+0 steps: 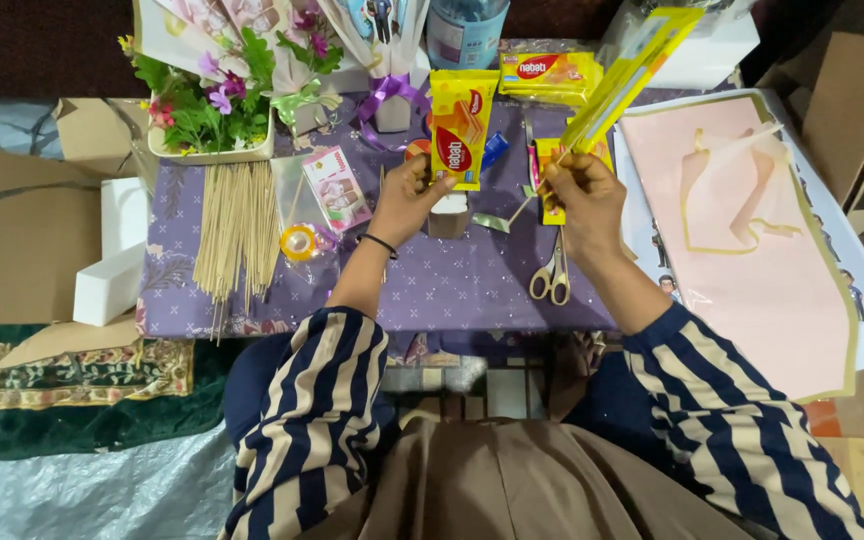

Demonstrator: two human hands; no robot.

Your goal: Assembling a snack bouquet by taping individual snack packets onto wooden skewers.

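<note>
Left hand [407, 195] closed around the lower end of an upright yellow snack packet [460, 128] with a red oval mark, held above the desk [432, 285]. Right hand [582, 195] pinches a thin wooden skewer [527, 208] together with a long yellow wrapper [627, 75] slanting up to the right — both arms in striped sleeves, raised over the purple patterned cloth. Just below the right hand lie scissors [552, 275]; a bundle of skewers [237, 230] and a tape roll [298, 242] lie left. Pink paper sheets [752, 260] spread right. Flowers [214, 95] stand behind. Cardboard and a green rug [62, 390] cover the floor.
</note>
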